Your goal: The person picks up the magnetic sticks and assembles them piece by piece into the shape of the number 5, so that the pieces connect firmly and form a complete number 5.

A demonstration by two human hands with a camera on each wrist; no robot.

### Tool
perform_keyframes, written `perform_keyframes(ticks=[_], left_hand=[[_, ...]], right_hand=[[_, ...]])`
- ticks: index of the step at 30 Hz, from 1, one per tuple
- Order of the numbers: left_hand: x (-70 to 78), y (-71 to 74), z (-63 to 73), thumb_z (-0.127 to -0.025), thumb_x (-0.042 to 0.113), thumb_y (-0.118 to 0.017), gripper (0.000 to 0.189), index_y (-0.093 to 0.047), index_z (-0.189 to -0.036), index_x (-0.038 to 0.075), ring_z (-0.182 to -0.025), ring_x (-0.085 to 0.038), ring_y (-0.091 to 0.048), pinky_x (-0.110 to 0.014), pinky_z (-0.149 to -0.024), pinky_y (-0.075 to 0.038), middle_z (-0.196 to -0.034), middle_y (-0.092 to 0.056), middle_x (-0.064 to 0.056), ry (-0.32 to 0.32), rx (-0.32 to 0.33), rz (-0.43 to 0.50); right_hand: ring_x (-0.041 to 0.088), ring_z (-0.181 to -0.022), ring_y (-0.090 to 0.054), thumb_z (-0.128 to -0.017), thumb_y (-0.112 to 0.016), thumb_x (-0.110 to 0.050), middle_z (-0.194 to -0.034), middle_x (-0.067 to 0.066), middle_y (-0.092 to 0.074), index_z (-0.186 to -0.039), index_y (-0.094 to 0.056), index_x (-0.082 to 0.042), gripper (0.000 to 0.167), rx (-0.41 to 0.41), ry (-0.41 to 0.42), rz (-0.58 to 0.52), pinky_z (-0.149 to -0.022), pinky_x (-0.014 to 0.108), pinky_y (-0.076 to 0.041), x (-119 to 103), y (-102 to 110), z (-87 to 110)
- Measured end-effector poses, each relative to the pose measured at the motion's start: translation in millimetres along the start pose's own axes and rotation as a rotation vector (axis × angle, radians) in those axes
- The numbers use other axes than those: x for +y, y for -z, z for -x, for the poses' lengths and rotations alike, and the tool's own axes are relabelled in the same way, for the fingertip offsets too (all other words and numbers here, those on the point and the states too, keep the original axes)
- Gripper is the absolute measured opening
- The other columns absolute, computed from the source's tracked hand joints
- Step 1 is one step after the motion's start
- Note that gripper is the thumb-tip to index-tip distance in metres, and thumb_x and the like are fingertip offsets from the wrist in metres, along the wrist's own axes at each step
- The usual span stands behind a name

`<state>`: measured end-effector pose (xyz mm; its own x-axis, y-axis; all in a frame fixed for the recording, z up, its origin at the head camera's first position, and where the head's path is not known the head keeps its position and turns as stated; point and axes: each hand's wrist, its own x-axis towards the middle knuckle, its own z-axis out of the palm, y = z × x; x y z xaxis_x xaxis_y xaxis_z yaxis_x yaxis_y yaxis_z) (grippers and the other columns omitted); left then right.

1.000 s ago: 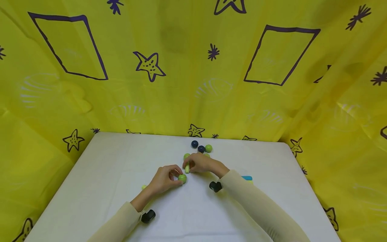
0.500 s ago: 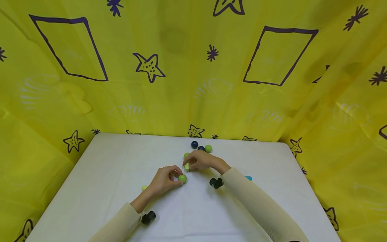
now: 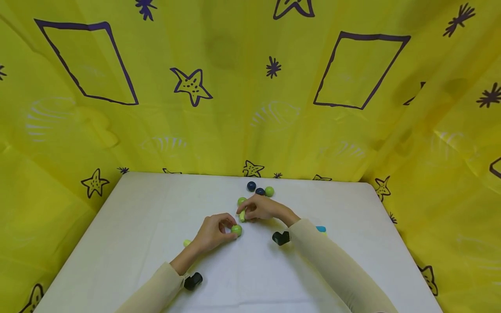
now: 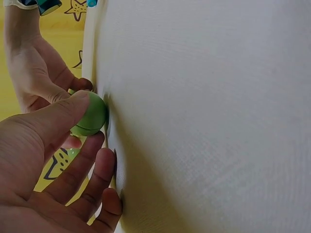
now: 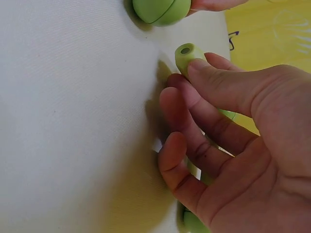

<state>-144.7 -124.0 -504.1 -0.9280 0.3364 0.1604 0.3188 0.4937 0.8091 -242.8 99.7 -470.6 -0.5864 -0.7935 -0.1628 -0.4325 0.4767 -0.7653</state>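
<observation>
Between its thumb and fingers, my left hand (image 3: 213,232) pinches a green ball (image 4: 93,116) with a seam round it, low on the white table. My right hand (image 3: 261,207) pinches a short light-green rod (image 5: 186,56), just beyond that ball. A round hole or dark inset shows in the rod's near end. Rod and held ball stand apart in the right wrist view. Another green ball (image 3: 242,201) lies at the right fingertips, partly covered; whether it touches the rod cannot be told.
Behind the right hand lie two navy balls (image 3: 251,186) and a green ball (image 3: 269,191). A yellow-green piece (image 3: 187,242) shows beside the left wrist. A blue piece (image 3: 321,229) pokes out past the right sleeve. Yellow patterned cloth (image 3: 235,130) walls the table's back and sides.
My right hand has shifted slightly away from me with the rod, and a green ball behind it is now covered. The left hand and its ball have stayed in place.
</observation>
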Motion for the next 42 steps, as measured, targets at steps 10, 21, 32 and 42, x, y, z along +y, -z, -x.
perform_keyframes(ticks=[10, 21, 32, 42], left_hand=[[-0.1, -5.0, -3.4, -0.079, 0.013, -0.09, 0.022, -0.073, -0.093, 0.014, -0.062, -0.007, -0.052, -0.024, -0.059, -0.042, -0.09, -0.077, -0.001, 0.022, 0.064, -0.013], [1.1, -10.7, -9.4, -0.078, 0.013, -0.091, 0.024, -0.074, -0.095, 0.013, -0.063, -0.007, -0.055, -0.024, -0.059, -0.043, -0.089, -0.078, -0.002, 0.009, 0.066, -0.011], [3.2, -11.7, -12.2, -0.078, 0.013, -0.091, 0.024, -0.074, -0.095, 0.012, -0.065, -0.008, -0.056, -0.024, -0.06, -0.044, -0.09, -0.078, -0.002, 0.006, 0.057, -0.004], [2.6, -12.0, -10.9, -0.079, 0.013, -0.09, 0.024, -0.073, -0.096, 0.012, -0.064, -0.007, -0.055, -0.023, -0.059, -0.044, -0.091, -0.078, -0.003, 0.007, 0.051, -0.006]], right_hand=[[0.017, -0.068, -0.057, -0.097, -0.068, -0.001, -0.078, 0.011, -0.068, -0.114, -0.075, -0.008, 0.02, 0.004, -0.017, -0.021, -0.065, 0.023, -0.045, 2, -2, 2.4], [0.01, -0.07, -0.056, -0.096, -0.069, -0.002, -0.081, 0.007, -0.07, -0.115, -0.075, -0.007, 0.021, 0.009, -0.007, -0.015, -0.067, 0.022, -0.046, 4, -3, 1.5], [0.013, -0.07, -0.057, -0.097, -0.069, -0.002, -0.08, 0.005, -0.069, -0.115, -0.075, -0.008, 0.02, 0.011, -0.017, -0.028, -0.068, 0.023, -0.047, 6, -4, 0.8], [0.013, -0.073, -0.058, -0.097, -0.068, 0.0, -0.083, 0.008, -0.07, -0.118, -0.074, -0.007, 0.023, 0.005, -0.006, -0.035, -0.07, 0.023, -0.048, 6, -4, 3.4]])
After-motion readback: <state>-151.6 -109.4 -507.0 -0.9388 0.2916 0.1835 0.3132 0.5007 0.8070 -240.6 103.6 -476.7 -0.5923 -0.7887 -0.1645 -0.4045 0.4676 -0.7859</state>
